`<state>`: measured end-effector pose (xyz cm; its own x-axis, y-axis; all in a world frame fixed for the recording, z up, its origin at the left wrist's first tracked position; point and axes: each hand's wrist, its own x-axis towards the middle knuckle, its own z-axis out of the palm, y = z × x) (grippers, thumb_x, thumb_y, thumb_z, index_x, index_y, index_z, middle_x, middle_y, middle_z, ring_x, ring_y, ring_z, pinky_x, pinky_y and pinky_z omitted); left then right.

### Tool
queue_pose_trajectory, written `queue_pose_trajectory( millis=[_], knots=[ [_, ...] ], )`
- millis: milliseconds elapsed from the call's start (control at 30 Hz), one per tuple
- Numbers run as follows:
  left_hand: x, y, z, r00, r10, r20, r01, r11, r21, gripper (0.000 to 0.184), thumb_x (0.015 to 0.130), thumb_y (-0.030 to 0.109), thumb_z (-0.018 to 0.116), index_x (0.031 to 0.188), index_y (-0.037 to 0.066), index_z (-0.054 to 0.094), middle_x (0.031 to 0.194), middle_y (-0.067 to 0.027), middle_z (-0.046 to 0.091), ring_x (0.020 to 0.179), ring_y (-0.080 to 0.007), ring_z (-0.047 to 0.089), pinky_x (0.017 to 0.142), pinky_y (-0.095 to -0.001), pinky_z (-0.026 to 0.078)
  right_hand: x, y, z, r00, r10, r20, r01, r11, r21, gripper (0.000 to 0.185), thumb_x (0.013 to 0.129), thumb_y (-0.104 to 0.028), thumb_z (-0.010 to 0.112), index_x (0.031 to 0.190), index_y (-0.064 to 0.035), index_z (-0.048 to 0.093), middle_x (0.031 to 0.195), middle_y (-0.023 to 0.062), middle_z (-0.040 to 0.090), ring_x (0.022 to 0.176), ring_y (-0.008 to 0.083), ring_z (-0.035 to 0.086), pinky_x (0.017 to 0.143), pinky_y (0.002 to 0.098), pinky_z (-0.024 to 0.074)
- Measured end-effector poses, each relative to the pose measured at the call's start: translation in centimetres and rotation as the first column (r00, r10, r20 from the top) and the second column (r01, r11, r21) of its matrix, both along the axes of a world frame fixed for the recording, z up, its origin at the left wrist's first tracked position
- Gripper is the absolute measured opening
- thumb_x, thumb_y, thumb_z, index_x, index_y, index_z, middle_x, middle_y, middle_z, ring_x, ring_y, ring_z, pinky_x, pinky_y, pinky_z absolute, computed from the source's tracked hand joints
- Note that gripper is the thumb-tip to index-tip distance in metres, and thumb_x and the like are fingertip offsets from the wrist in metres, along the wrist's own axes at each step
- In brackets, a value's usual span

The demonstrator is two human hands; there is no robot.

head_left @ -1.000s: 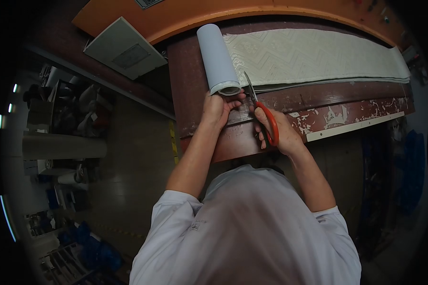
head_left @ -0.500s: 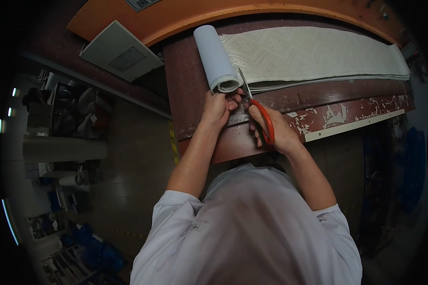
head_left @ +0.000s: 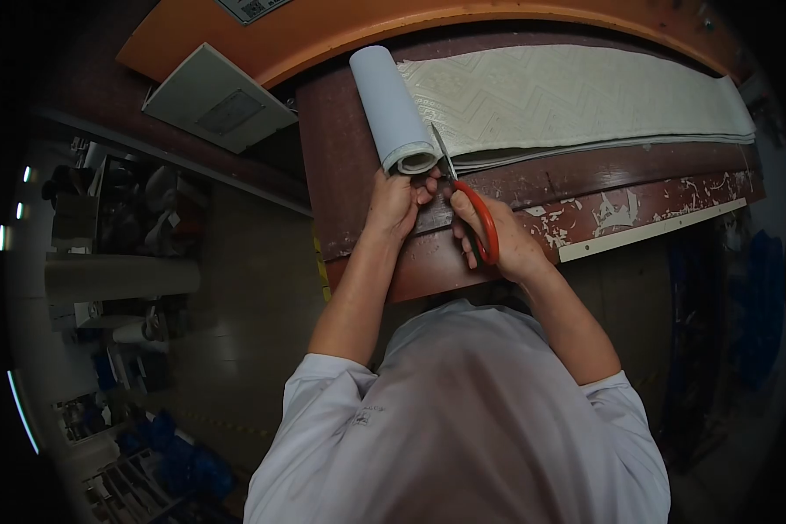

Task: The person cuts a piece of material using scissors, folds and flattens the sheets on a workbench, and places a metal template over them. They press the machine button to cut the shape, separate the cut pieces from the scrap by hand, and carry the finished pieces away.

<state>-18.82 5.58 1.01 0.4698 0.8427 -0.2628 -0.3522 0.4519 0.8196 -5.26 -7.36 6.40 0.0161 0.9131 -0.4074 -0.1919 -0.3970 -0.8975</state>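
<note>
A pale blue-white roll [head_left: 389, 105] lies at the left end of a cream patterned strip [head_left: 568, 96], which stretches rightward over the dark red table [head_left: 330, 148]. My left hand [head_left: 395, 203] has its fingers closed at the near end of the roll, partly under its edge. In my right hand [head_left: 498, 236] are red-handled scissors [head_left: 482, 218], their blades pointing up and away beside the roll's near end. The blade tips lie over the strip's left part. Whether the blades touch the material cannot be made out.
An orange panel [head_left: 358, 35] runs along the table's far side. A grey-white plate [head_left: 221, 98] with a label is at the upper left. Shelves with various items stand at the far left, and a pale metal strip [head_left: 653, 230] edges the table front.
The table, roll and strip have shifted slightly left in view. The roll's near end shows more of its spiral layers. The scissors and both hands have moved slightly left with them.
</note>
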Motion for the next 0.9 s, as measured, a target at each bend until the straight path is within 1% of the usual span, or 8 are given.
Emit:
queue_pose_trajectory(
  millis=[133, 233, 333, 367, 533, 667, 733, 900],
  knots=[
    [-0.2, -0.1, -0.2, 1.0, 0.009, 0.004, -0.009, 1.0, -0.009, 0.013, 0.096, 0.003, 0.053, 0.103, -0.002, 0.064, 0.083, -0.0113, 0.066, 0.062, -0.0144, 0.06, 0.048, -0.0244, 0.041, 0.3, 0.0, -0.2, 1.0, 0.007, 0.013, -0.007, 0.999, -0.035, 0.054, 0.103, -0.044, 0.056, 0.136, -0.001, 0.057, 0.078, 0.0016, 0.057, 0.055, 0.0082, 0.054, 0.045, 0.0258, 0.046],
    [-0.1, -0.1, -0.1, 1.0, 0.014, -0.009, -0.014, 1.0, -0.011, 0.013, 0.096, 0.003, 0.053, 0.102, -0.001, 0.064, 0.082, -0.0109, 0.066, 0.062, -0.0142, 0.059, 0.049, -0.0241, 0.041, -0.3, -0.1, 0.7, 0.997, -0.036, 0.068, 0.041, 0.996, -0.076, 0.056, 0.102, -0.039, 0.059, 0.148, -0.0073, 0.047, 0.075, 0.0011, 0.057, 0.055, 0.0082, 0.055, 0.046, 0.0265, 0.0482],
    [0.1, -0.1, 0.1, 0.998, 0.019, -0.057, -0.019, 1.0, 0.012, 0.012, 0.097, 0.004, 0.054, 0.102, -0.001, 0.064, 0.081, -0.0099, 0.066, 0.062, -0.0134, 0.059, 0.048, -0.0243, 0.041, -0.3, -0.3, 0.5, 0.915, -0.045, 0.402, -0.001, 0.993, 0.114, 0.065, 0.102, -0.036, 0.061, 0.158, -0.0177, 0.034, 0.074, 0.001, 0.057, 0.055, 0.0082, 0.056, 0.047, 0.0263, 0.0497],
    [0.0, -0.1, 0.2, 0.997, 0.014, -0.078, -0.013, 1.0, 0.023, 0.012, 0.097, 0.005, 0.054, 0.102, 0.0, 0.064, 0.08, -0.0092, 0.065, 0.061, -0.013, 0.058, 0.048, -0.0242, 0.041, -0.2, -0.2, 0.6, 0.928, -0.042, 0.37, -0.023, 0.986, 0.168, 0.076, 0.099, -0.043, 0.063, 0.159, -0.0116, 0.027, 0.066, 0.0045, 0.054, 0.061, 0.0139, 0.052, 0.064, 0.0318, 0.045],
    [0.0, 0.1, 0.8, 0.993, 0.008, -0.117, -0.006, 1.0, 0.013, 0.011, 0.098, 0.009, 0.056, 0.1, 0.002, 0.063, 0.076, -0.0055, 0.063, 0.058, -0.0106, 0.055, 0.048, -0.0232, 0.04, 0.8, 0.7, 1.3, 0.975, 0.045, 0.216, -0.063, 0.995, 0.079, 0.078, 0.099, -0.048, 0.061, 0.161, -0.0145, 0.026, 0.068, 0.0024, 0.053, 0.057, 0.0114, 0.051, 0.054, 0.0295, 0.0454],
    [-0.1, 0.5, 0.9, 0.997, -0.028, -0.066, 0.028, 1.0, 0.006, 0.01, 0.099, 0.011, 0.056, 0.099, 0.003, 0.063, 0.074, -0.0046, 0.061, 0.057, -0.0098, 0.052, 0.047, -0.0224, 0.038, 0.9, 1.4, 1.8, 0.999, 0.026, 0.039, -0.028, 0.999, 0.042, 0.077, 0.1, -0.051, 0.059, 0.16, -0.0158, 0.026, 0.073, 0.0022, 0.052, 0.053, 0.0097, 0.051, 0.044, 0.0271, 0.0454],
    [0.0, 0.5, 0.7, 0.999, -0.038, -0.01, 0.037, 0.999, -0.012, 0.011, 0.099, 0.011, 0.057, 0.099, 0.003, 0.063, 0.074, -0.0049, 0.061, 0.056, -0.0096, 0.052, 0.047, -0.0219, 0.038, 1.2, 1.8, 2.0, 0.999, 0.035, 0.023, -0.036, 0.997, 0.062, 0.079, 0.1, -0.053, 0.058, 0.16, -0.0141, 0.026, 0.074, 0.0029, 0.052, 0.052, 0.0092, 0.052, 0.043, 0.0264, 0.0463],
    [-0.2, 0.7, 0.5, 0.998, -0.058, -0.01, 0.058, 0.998, 0.016, 0.009, 0.098, 0.01, 0.058, 0.1, 0.003, 0.063, 0.074, -0.0053, 0.061, 0.055, -0.0096, 0.051, 0.046, -0.0215, 0.038, 1.7, 2.8, 2.9, 0.998, 0.056, -0.005, -0.056, 0.997, 0.061, 0.08, 0.1, -0.055, 0.054, 0.159, -0.0084, 0.026, 0.076, 0.0031, 0.052, 0.051, 0.0083, 0.052, 0.042, 0.0247, 0.0476]
  ],
)
